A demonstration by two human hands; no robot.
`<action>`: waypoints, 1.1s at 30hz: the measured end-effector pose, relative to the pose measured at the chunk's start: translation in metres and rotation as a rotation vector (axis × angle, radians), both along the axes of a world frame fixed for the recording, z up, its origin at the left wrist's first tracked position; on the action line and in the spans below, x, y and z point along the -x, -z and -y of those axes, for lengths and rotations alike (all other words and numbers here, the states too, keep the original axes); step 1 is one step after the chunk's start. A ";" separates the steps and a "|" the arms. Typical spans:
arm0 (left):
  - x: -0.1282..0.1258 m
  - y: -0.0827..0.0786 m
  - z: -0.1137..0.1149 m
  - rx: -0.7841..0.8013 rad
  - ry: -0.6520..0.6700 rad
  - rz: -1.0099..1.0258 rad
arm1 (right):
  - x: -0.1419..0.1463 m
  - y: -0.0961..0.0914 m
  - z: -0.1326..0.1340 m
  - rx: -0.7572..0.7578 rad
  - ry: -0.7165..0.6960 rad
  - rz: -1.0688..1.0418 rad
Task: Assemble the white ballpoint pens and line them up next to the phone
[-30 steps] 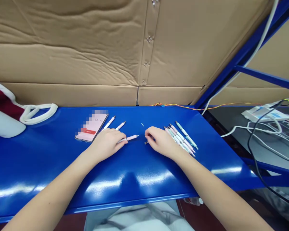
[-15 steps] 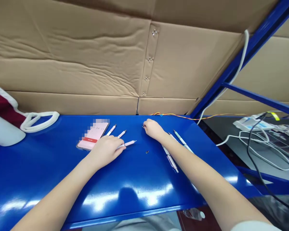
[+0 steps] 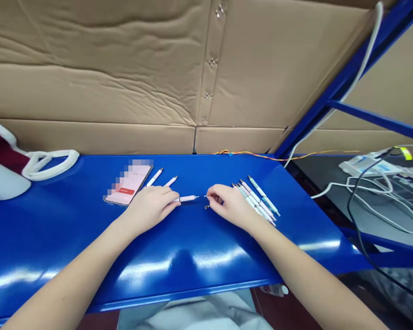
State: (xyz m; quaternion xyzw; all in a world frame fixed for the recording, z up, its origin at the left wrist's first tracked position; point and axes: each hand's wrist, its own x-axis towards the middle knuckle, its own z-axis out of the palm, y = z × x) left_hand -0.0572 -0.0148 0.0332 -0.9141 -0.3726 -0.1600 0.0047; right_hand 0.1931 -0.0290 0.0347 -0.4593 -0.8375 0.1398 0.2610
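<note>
Head camera: single view, worn on the person, facing forward and down; close above the left hand (image 3: 149, 208) and right hand (image 3: 230, 206), looking across a blue steel bench (image 3: 206, 256) toward cardboard sheeting (image 3: 99, 91) on the far side.

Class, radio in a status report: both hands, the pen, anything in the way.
Left hand on pink pen. Right hand at its thin tip. Small metal part, pastel pens beside right hand.

A slim pale-pink plastic pen (image 3: 187, 198) runs level and crosswise, pointed end to the right. A thin silver refill (image 3: 202, 196) extends from that tip in line with the barrel. A tiny brass-coloured part (image 3: 207, 207) lies just below the refill's far end, apart from it.
</note>
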 end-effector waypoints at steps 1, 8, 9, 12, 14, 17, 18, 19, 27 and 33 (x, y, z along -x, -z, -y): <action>-0.002 0.001 0.000 0.006 0.009 -0.002 | 0.001 0.002 0.000 -0.017 -0.006 -0.001; -0.008 0.004 0.002 0.012 0.042 -0.023 | 0.001 0.006 0.000 -0.070 -0.017 0.038; -0.007 0.003 0.002 0.008 0.040 -0.019 | 0.001 0.006 0.001 -0.074 -0.010 0.049; -0.006 0.004 0.002 0.008 0.038 -0.017 | 0.001 0.007 0.001 -0.072 -0.019 0.066; -0.006 0.004 0.002 0.020 0.039 -0.022 | 0.002 0.008 0.000 -0.071 -0.036 0.064; -0.006 0.005 0.002 0.045 0.043 -0.025 | 0.004 0.010 0.000 -0.077 -0.053 0.070; -0.007 0.006 0.002 0.051 0.044 -0.023 | 0.005 0.011 0.001 -0.082 -0.059 0.076; -0.008 0.006 0.003 0.055 0.044 -0.022 | 0.005 0.012 0.001 -0.091 -0.064 0.086; -0.013 0.008 0.005 0.018 0.075 -0.038 | 0.011 0.016 0.003 -0.154 -0.091 0.134; -0.011 0.008 0.003 0.030 0.065 -0.048 | 0.009 0.016 0.004 0.028 -0.108 -0.077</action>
